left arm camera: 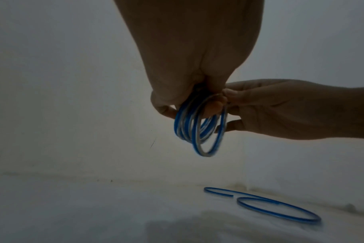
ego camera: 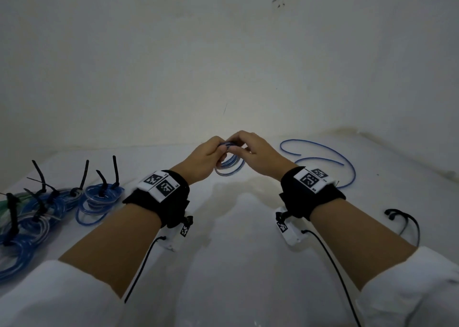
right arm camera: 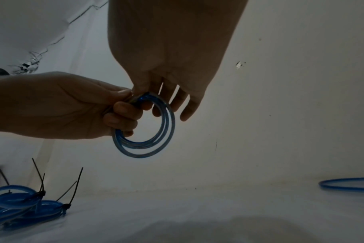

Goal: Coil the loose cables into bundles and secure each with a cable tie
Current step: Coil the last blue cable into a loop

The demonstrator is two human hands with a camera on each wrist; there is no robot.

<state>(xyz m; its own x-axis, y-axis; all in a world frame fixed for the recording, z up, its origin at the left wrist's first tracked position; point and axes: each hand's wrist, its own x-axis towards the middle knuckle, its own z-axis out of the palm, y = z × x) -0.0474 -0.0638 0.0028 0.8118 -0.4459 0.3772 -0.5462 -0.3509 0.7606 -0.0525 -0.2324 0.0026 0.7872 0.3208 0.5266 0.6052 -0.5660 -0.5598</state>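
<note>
A small coil of blue cable (ego camera: 229, 165) hangs in the air above the white table, held by both hands at its top. My left hand (ego camera: 211, 156) curls its fingers through and around the coil (right arm camera: 143, 128). My right hand (ego camera: 250, 150) pinches the top of the coil (left arm camera: 199, 131) with thumb and forefinger, the other fingers hanging loosely. A loose blue cable (ego camera: 323, 157) lies on the table at the right. No tie shows on the held coil.
Several blue coils (ego camera: 99, 200) bound with black cable ties (ego camera: 114, 172) lie at the left of the white table (ego camera: 236, 252). A loose black tie (ego camera: 407, 222) lies at the right, near my forearm. A white wall stands close behind.
</note>
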